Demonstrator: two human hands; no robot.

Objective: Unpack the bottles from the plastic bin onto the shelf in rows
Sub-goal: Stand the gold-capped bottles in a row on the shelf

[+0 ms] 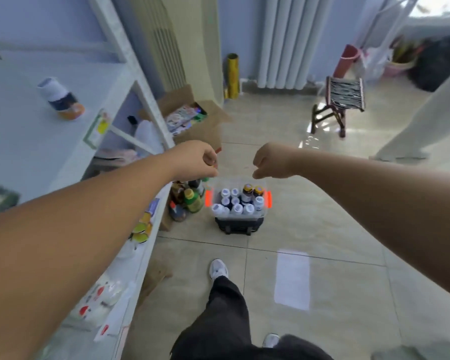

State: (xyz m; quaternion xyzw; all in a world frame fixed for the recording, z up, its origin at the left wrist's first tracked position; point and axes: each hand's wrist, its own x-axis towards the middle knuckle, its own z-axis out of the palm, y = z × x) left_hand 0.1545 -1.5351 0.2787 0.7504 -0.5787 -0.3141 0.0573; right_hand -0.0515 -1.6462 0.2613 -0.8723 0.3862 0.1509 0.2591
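- The clear plastic bin [240, 217], with orange latches, sat on a black case [238, 226] on the tiled floor, right of the white shelf [24, 131].
- It held round bottles [237, 208], most with white caps and two with gold caps; their labels were illegible.
- The left hand [198, 159] and right hand [270, 161] hovered above it, fingers curled, with nothing visibly held.

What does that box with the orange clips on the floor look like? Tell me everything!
The bin is a clear plastic box with an orange clip on each end and no lid on. It stands upright on a low black stand on the tiled floor, beside the shelf. Bottles with white and gold caps stand packed inside.
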